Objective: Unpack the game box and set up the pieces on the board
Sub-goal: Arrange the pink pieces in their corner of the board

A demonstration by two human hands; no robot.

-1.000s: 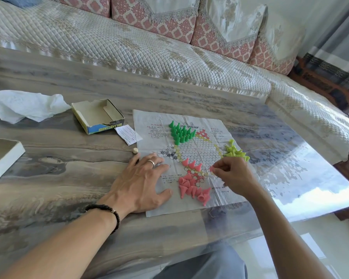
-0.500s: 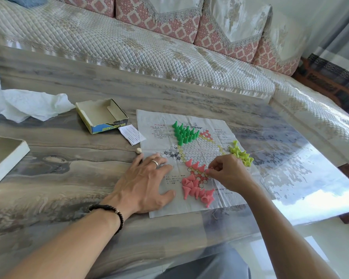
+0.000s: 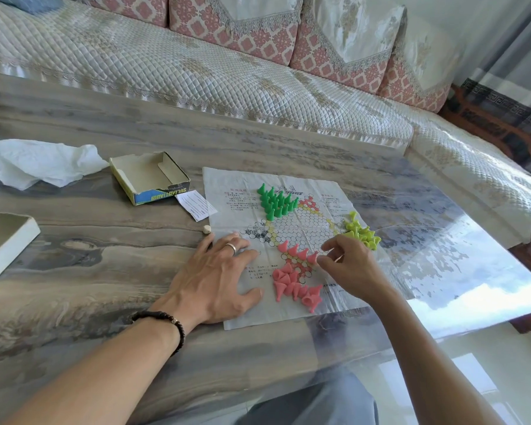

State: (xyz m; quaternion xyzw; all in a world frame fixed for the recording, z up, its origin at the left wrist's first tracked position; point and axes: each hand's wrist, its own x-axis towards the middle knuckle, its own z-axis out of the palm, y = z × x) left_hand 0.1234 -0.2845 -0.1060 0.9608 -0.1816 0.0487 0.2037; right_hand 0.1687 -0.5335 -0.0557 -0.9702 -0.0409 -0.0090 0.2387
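Standing pink pieces on the paper board, one row begun.

The left hand [image 3: 218, 277] lies spread flat, pinning the board [image 3: 288, 185] to the counter [image 3: 74, 271]. The right hand [image 3: 348, 266] pinches the end piece of the upright pink row [image 3: 298, 251]; next, I judge, comes a pick from the pink heap [image 3: 295, 286] lying below, stood on a free circle.

Bare board centre [image 3: 301, 228] between green pieces [image 3: 276, 202], pink row [image 3: 298, 252].
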